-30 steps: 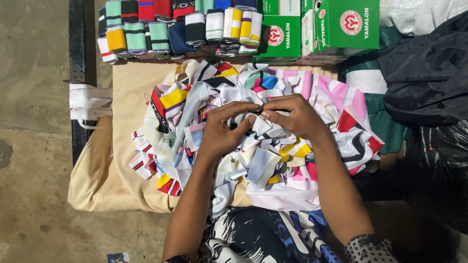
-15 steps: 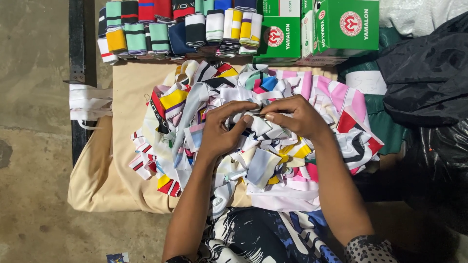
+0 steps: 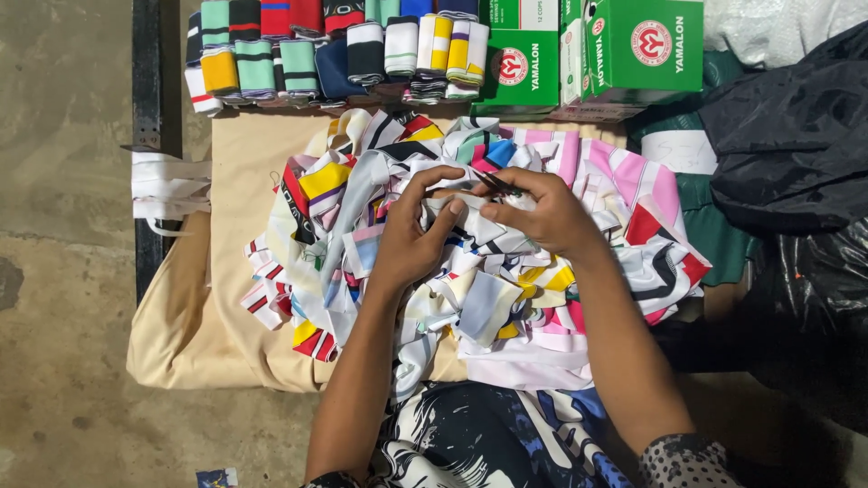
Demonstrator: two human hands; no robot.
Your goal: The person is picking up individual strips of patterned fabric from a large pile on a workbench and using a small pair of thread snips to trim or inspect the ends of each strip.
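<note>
Fabric piece (image 3: 479, 228), white with dark print, sits atop the pile of coloured scraps (image 3: 506, 271), pinched between both hands. Left hand (image 3: 411, 239) grips its near edge; right hand (image 3: 542, 212) pinches a small dark tool (image 3: 500, 185), probably snips. Judged step: trimming. Next calls for keeping cloth taut.

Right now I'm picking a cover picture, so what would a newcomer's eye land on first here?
First the heap of bright fabric pieces on the tan cloth, with the left hand and right hand pinching one piece at its middle. Next, the row of striped rolls along the top, beside green boxes.
</note>
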